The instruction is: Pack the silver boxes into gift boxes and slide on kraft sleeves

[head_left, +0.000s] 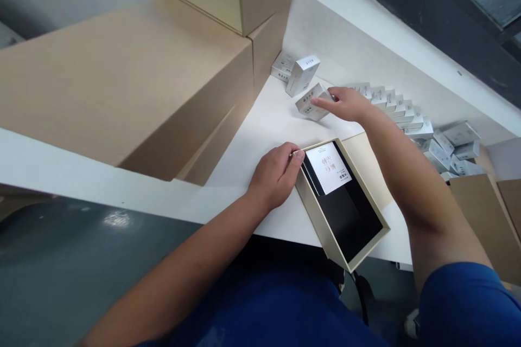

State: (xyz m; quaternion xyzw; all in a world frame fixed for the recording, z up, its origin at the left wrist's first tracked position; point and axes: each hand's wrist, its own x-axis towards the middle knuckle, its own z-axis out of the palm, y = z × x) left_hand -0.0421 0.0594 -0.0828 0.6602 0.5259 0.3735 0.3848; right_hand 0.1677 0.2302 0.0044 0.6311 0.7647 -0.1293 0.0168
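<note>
My left hand (277, 174) grips the upper left corner of a cream gift box (325, 233), thumb over its rim. The gift box has a black lining, and a white printed small box (328, 168) lies in its far end; the near part of the lining is bare. Farther off, my right hand (345, 104) is closed around a small white carton (313, 102), its thumb on the printed face. Just behind that carton, another white carton (302, 75) leans tilted against a third carton (283, 65) lying by the wall.
Large tan boxes (195, 65) are stacked on the left of the white table (240, 160). Along the wall at right runs a row of white cartons (393, 103), ending in a loose pile (456, 146). An open brown cardboard box (480, 217) stands at far right.
</note>
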